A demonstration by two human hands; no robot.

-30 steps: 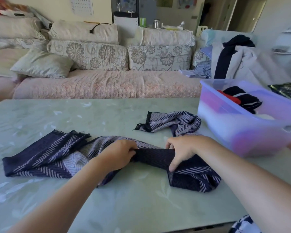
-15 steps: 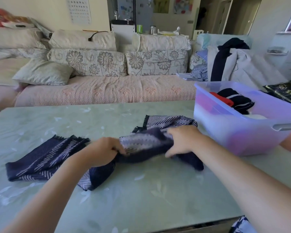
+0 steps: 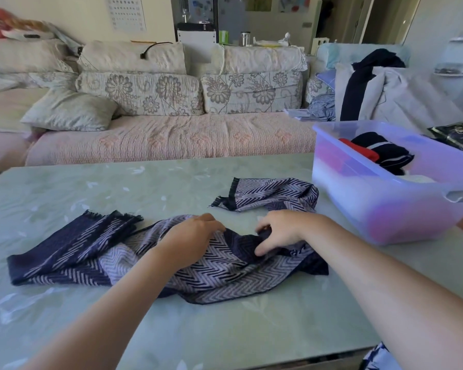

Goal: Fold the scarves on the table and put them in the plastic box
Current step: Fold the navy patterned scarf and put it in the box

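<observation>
A long navy and lilac zigzag scarf (image 3: 72, 255) lies crumpled across the pale green table (image 3: 118, 188). One fringed end points left, the other end (image 3: 267, 194) curls back near the box. My left hand (image 3: 190, 240) pinches the fabric in the scarf's middle. My right hand (image 3: 284, 231) grips a dark fold just to the right of it. The clear plastic box (image 3: 385, 198) stands at the table's right side, holding folded red and navy scarves (image 3: 377, 153).
A sofa (image 3: 171, 137) with floral cushions runs behind the table. Clothes (image 3: 372, 86) are piled on a seat at the back right. A dark packet (image 3: 457, 134) lies beyond the box. The table's near edge is at the bottom right.
The bunched middle of the scarf, lifted half a second ago, is back down on the table and spread wider. Both hands have shifted slightly toward me, still holding the fabric.
</observation>
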